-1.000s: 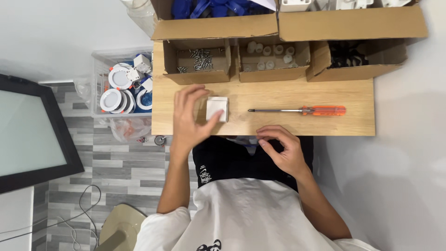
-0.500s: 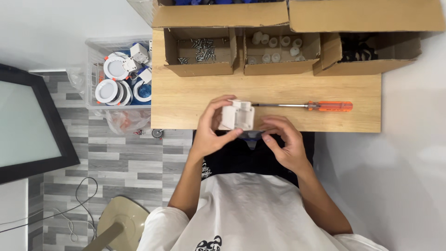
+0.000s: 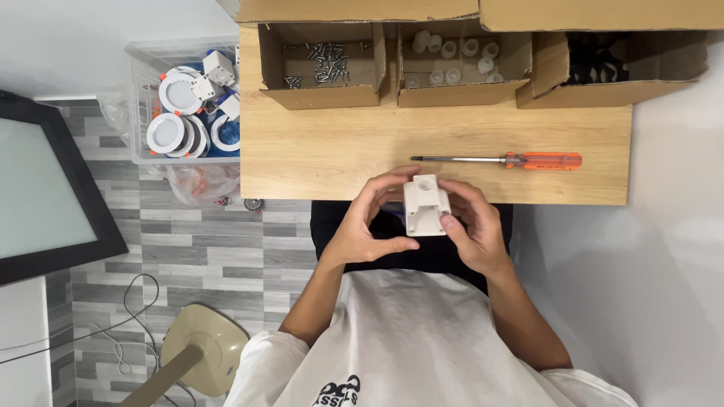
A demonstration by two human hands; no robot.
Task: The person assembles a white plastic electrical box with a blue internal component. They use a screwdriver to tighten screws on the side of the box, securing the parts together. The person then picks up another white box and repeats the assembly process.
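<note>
A small white plastic housing [image 3: 425, 205] with a round opening at its far end is held between both hands, just off the near edge of the wooden table [image 3: 317, 151]. My left hand [image 3: 367, 222] cups its left side, fingers curled over the top. My right hand [image 3: 473, 226] grips its right side, thumb on the lower corner. An orange-handled screwdriver [image 3: 501, 160] lies flat on the table just beyond the hands, its tip pointing left.
Three open cardboard boxes line the table's far edge: screws [image 3: 324, 64], small white round parts [image 3: 452, 56], black parts [image 3: 603, 60]. A clear bin [image 3: 139, 154] of white round light fittings sits left of the table. A dark screen [image 3: 45, 188] stands at far left, a stool [image 3: 200, 347] below.
My left hand lifted the white housing off the table and brought it toward me. My right hand rose to meet it, and both hands now hold it.
</note>
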